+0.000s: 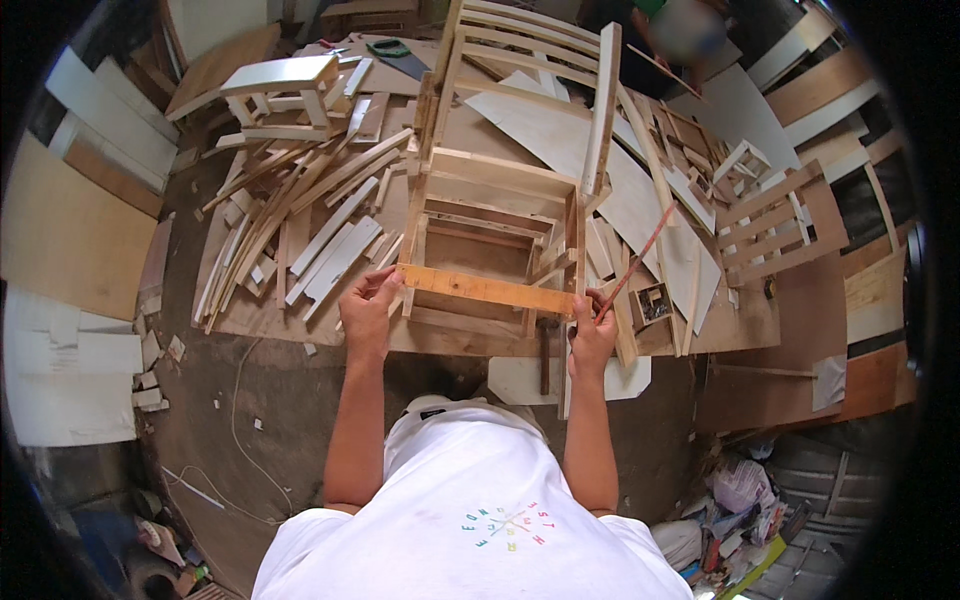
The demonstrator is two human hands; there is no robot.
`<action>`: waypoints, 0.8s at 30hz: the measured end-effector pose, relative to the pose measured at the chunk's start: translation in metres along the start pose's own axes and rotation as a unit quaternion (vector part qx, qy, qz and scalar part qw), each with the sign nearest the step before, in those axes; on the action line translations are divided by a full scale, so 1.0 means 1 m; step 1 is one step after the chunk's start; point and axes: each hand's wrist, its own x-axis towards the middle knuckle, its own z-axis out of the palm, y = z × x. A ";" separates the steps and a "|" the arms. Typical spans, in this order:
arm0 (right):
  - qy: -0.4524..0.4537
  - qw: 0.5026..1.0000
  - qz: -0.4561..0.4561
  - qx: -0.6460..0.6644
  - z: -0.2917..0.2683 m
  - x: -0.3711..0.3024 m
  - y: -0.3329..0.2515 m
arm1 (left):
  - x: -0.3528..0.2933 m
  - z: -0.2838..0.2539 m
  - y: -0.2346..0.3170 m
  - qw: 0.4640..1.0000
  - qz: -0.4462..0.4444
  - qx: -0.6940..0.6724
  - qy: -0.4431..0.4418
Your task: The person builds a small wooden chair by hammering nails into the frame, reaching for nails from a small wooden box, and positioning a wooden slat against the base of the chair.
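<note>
A flat orange-brown wooden slat (490, 289) lies across the front of an unfinished wooden chair frame (505, 170). My left hand (368, 305) pinches the slat's left end between thumb and fingers, beside the chair's left front corner. At the right end, my right hand (592, 335) grips the slat by the right front corner. A thin reddish stick (640, 258), perhaps a pencil, slants up and right from between my right fingers. The frame stands on the worktable with its slatted back at the far side. Its seat opening shows bare rails below.
Loose wood strips (270, 225) cover the worktable's left side, near a small white-topped stool (285, 75). A green-handled saw (395, 55) lies at the back. To the right are white panels (650, 220), a small box of hardware (655, 303) and a slatted piece (770, 225). Another person (690, 30) is at far right.
</note>
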 end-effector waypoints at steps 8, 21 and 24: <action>-0.002 1.000 -0.022 -0.019 0.007 0.000 -0.018 | 0.002 -0.005 -0.002 1.000 0.005 -0.015 -0.003; -0.132 0.990 -0.045 -0.034 -0.032 0.001 -0.016 | 0.004 -0.005 -0.002 1.000 -0.017 0.001 -0.002; -0.156 0.978 -0.066 -0.122 -0.043 0.013 -0.018 | 0.001 -0.007 -0.001 1.000 -0.006 0.013 0.009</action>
